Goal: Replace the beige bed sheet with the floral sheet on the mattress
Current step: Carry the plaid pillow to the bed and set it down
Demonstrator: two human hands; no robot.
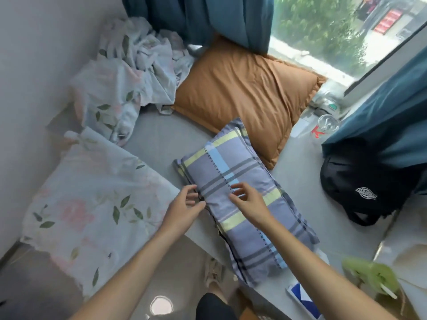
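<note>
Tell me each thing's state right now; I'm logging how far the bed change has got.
Floral sheet: partly spread, far end bunched by the wall.
Plaid pillow: lying flat on the mattress.
Brown pillow: lying against the curtain.
Left hand: fingers curled at the plaid pillow's edge.
Right hand: fingers bent, over the pillow's top.
Cup: upright.
Black bag: slumped.
</note>
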